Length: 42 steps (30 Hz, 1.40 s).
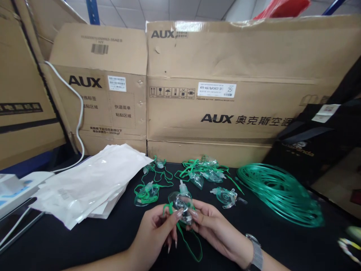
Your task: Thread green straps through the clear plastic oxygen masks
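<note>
A clear oxygen mask (180,201) with a white connector pointing away from me is held between my two hands. My left hand (159,226) grips its left edge, thumb on the metal nose strip. From the right, my right hand (207,220) pinches the same mask near that strip. A green elastic strap (194,256) hangs from it in a loop below my fingers. Just beyond lies another mask with green elastic (146,194) on the left. To the right sits a mask without visible elastic (227,197). A pile of masks (203,173) lies farther back.
White plastic pouches (96,180) are stacked at left, beside a power strip (19,192) with a white cable. Coiled green tubing (279,195) lies at right. Cardboard boxes (180,113) wall off the back of the black table (113,241). A black bag (301,150) stands at right.
</note>
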Each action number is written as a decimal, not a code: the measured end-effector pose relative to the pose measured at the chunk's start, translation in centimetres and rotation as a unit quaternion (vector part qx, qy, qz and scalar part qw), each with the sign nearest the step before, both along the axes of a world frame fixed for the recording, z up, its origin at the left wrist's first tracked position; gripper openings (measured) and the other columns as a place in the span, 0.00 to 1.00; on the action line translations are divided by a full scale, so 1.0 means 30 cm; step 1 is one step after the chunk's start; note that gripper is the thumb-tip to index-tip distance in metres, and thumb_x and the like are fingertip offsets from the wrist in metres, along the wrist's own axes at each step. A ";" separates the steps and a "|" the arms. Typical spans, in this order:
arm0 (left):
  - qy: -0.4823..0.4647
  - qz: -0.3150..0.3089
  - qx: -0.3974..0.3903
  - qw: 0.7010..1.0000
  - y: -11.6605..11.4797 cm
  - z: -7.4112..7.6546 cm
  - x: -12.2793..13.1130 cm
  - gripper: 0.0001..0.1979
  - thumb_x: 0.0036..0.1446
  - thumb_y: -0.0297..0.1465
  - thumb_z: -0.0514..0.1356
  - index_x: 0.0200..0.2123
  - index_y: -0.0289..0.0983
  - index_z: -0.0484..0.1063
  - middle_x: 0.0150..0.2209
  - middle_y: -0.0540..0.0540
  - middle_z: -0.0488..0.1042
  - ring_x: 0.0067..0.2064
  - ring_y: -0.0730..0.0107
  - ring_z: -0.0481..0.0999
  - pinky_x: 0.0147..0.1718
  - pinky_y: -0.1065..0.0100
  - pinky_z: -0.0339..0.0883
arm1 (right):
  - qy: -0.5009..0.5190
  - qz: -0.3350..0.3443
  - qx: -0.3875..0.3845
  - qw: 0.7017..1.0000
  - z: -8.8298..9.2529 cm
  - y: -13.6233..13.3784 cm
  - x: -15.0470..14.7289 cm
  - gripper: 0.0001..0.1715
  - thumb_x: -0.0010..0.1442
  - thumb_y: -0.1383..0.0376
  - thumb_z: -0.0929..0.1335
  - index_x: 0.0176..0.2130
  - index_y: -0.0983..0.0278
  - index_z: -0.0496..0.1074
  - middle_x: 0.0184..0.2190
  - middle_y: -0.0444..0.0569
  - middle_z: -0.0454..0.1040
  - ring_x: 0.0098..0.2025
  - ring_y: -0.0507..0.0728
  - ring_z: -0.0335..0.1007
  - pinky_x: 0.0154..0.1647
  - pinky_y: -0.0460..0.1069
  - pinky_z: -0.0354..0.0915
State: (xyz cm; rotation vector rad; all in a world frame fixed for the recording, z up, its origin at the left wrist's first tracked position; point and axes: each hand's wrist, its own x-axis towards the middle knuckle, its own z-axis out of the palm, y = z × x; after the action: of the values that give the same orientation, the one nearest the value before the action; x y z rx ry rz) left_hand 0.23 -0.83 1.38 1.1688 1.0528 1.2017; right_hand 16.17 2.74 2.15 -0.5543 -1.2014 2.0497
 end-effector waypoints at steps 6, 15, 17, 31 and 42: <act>0.023 -0.019 -0.001 1.000 0.011 -0.005 -0.009 0.17 0.51 0.40 0.56 0.21 0.33 0.68 0.12 0.54 0.65 0.12 0.83 0.58 0.11 0.80 0.52 | -0.008 0.003 0.028 1.000 0.009 -0.003 0.004 0.18 0.54 0.68 0.68 0.47 0.63 0.68 0.31 0.45 0.68 0.27 0.45 0.58 0.30 0.40 0.57; -0.005 -0.031 -0.029 0.999 0.019 -0.016 -0.002 0.15 0.50 0.41 0.57 0.23 0.33 0.67 0.11 0.56 0.64 0.11 0.83 0.59 0.09 0.81 0.51 | -0.082 -0.014 0.115 0.990 0.020 -0.004 -0.001 0.21 0.54 0.62 0.67 0.48 0.61 0.66 0.33 0.46 0.68 0.29 0.47 0.58 0.31 0.42 0.58; -0.008 -0.029 -0.023 0.999 0.022 -0.015 -0.002 0.15 0.50 0.40 0.57 0.23 0.33 0.67 0.11 0.56 0.63 0.11 0.83 0.58 0.09 0.81 0.51 | -0.101 -0.020 0.132 0.986 0.008 0.000 -0.002 0.21 0.54 0.61 0.67 0.49 0.60 0.66 0.32 0.45 0.68 0.28 0.47 0.58 0.31 0.43 0.58; -0.076 -0.064 -0.018 0.995 0.017 -0.028 0.008 0.13 0.51 0.39 0.57 0.29 0.33 0.67 0.13 0.54 0.67 0.12 0.81 0.62 0.12 0.79 0.58 | -0.147 -0.043 0.138 0.978 -0.038 0.017 -0.011 0.20 0.55 0.57 0.66 0.45 0.63 0.69 0.24 0.43 0.66 0.20 0.45 0.52 0.18 0.40 0.53; -0.151 -0.069 -0.044 0.985 0.032 -0.034 0.002 0.12 0.52 0.37 0.56 0.24 0.34 0.65 0.13 0.52 0.68 0.13 0.79 0.63 0.14 0.78 0.58 | -0.059 -0.010 0.103 0.993 -0.010 0.004 -0.006 0.31 0.52 0.65 0.69 0.54 0.58 0.59 0.32 0.44 0.69 0.28 0.47 0.63 0.28 0.43 0.62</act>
State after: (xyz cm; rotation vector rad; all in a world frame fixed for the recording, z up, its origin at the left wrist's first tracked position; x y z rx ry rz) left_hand 0.29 0.11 0.37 0.9396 0.7756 1.1684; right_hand 15.98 2.86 1.85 -0.5915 -1.4506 1.8700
